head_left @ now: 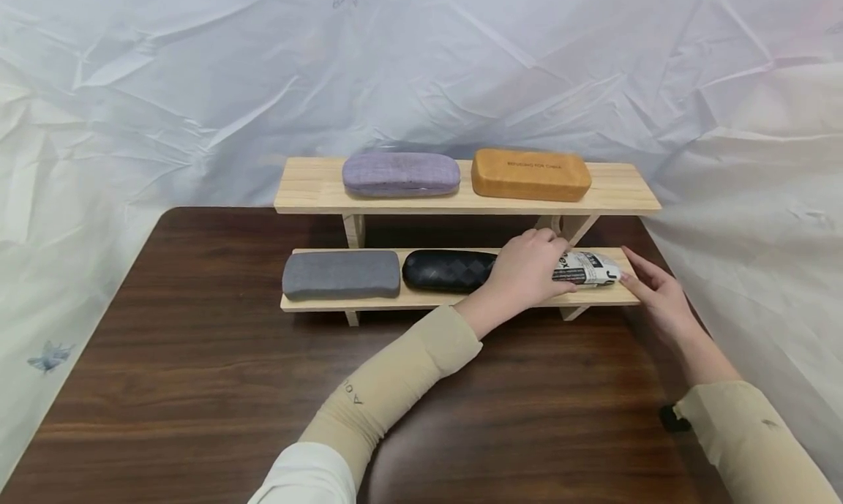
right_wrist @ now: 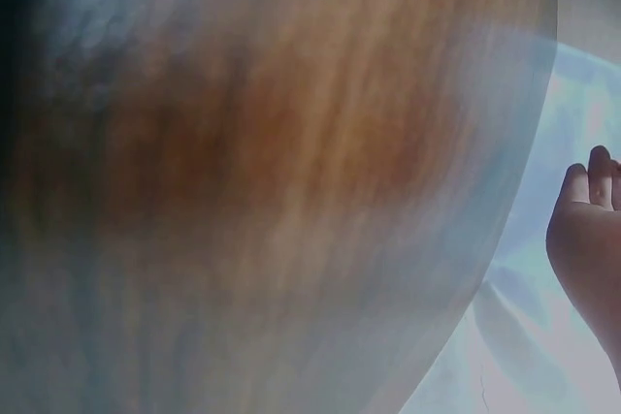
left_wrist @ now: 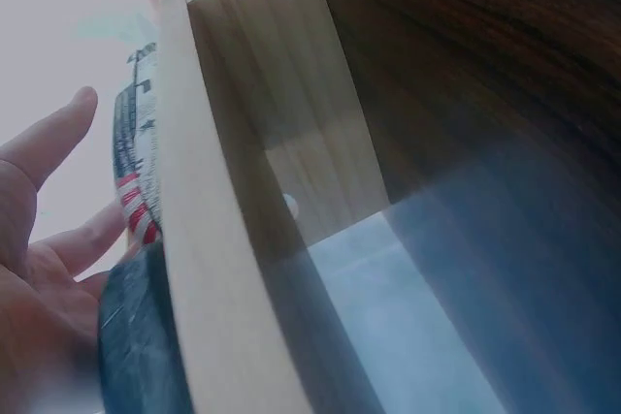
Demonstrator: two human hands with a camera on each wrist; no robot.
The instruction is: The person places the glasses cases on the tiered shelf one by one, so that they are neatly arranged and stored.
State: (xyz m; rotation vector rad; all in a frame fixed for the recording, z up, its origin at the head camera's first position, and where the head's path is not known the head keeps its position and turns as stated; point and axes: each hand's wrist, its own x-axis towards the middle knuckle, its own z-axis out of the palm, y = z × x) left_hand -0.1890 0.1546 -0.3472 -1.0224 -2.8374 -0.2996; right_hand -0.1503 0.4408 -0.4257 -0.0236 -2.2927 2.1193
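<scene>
The left hand [head_left: 527, 273] lies loosely, fingers relaxed, over the white newspaper-print glasses case [head_left: 589, 268] on the lower wooden shelf [head_left: 454, 299], hiding its left half. The right hand [head_left: 658, 292], fingers straight, touches its right end. A black quilted case [head_left: 448, 270] sits just beside.

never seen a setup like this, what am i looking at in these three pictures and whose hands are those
No machine here: a person wears three cameras, one on the head and one on each wrist. The head view shows a dark wooden table with a two-tier wooden shelf. On top lie a purple case and a tan case; below, a grey case, a black case and a newsprint-patterned case. The left hand rests over the patterned case; whether it grips is unclear. The right hand sits open at the shelf's end. The left wrist view looks along the shelf edge; the right wrist view is mostly blurred tabletop.
</scene>
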